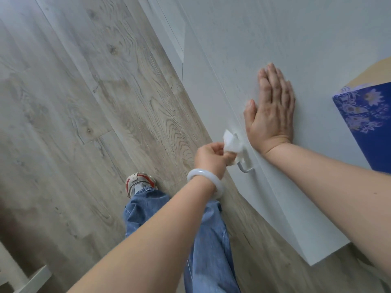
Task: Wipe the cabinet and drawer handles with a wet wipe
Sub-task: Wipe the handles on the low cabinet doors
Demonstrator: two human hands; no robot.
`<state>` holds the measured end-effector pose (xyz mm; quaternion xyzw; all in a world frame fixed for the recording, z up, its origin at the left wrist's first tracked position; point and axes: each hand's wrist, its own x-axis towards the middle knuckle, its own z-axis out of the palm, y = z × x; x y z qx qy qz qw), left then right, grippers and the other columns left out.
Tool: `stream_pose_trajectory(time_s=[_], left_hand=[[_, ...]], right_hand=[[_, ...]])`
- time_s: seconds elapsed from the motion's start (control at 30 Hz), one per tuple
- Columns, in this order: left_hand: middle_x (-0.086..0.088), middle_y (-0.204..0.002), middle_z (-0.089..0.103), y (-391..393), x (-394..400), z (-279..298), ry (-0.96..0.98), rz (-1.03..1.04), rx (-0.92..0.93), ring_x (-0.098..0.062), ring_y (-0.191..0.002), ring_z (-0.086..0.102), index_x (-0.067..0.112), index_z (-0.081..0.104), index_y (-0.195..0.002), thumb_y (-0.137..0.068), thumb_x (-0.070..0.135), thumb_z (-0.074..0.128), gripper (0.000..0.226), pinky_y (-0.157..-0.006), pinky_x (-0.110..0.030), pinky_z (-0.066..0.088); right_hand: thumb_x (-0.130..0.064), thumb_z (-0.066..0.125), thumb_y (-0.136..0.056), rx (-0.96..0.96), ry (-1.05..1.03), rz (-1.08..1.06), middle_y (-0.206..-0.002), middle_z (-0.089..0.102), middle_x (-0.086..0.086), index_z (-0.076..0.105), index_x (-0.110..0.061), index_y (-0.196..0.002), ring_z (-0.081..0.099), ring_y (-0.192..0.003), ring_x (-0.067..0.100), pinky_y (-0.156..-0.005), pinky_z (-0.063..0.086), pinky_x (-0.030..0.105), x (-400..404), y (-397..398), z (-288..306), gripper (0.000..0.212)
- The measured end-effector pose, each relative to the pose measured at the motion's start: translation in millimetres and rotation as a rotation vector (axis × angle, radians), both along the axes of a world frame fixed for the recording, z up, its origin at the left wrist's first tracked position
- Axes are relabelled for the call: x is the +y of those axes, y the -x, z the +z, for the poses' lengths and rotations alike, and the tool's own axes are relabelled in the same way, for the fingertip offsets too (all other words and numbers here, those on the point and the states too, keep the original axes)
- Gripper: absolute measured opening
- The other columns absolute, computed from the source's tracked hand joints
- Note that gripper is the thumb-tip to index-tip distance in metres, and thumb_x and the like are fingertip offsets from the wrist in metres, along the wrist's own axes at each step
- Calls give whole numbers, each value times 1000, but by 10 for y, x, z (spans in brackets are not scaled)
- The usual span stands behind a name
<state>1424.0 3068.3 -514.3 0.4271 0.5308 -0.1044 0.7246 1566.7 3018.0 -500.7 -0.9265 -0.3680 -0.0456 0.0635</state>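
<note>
The left hand (pixel 208 156) pinches the wet wipe (pixel 297 144) around the handle (pixel 245 168) near the cabinet door (pixel 243 49) edge; the right hand (pixel 271 111) presses flat, fingers straight. Better to slide the wipe along the whole handle, also behind it.
</note>
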Motion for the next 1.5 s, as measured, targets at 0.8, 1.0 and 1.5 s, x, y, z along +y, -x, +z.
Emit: stream_pose_trajectory(time_s=[0.8,1.0,1.5], left_hand=[[-2,-76,67,657,2417,469,-397,-77,47,-22,-71,65,19,69,-85,-86,11,65,8,-76,-46,58],[-3,-74,65,689,2877,662,-405,-115,76,-21,-68,62,16,69,-85,-84,11,65,7,-73,-46,57],[-4,-77,66,-661,4143,714,-361,-178,185,-21,-71,62,23,63,-79,-86,11,64,14,-76,-42,56]], right_hand=[[-40,60,-87,366,373,272,-156,-28,-3,40,-27,-144,-26,-144,17,-116,-19,44,1812,-97,289,61],[-48,56,-88,398,403,245,-155,-30,-4,52,-36,-133,-29,-142,14,-115,-20,42,1848,-96,319,47],[-53,28,-95,445,277,263,-160,16,4,46,-30,-141,18,-146,26,-114,16,57,2002,-229,537,54]])
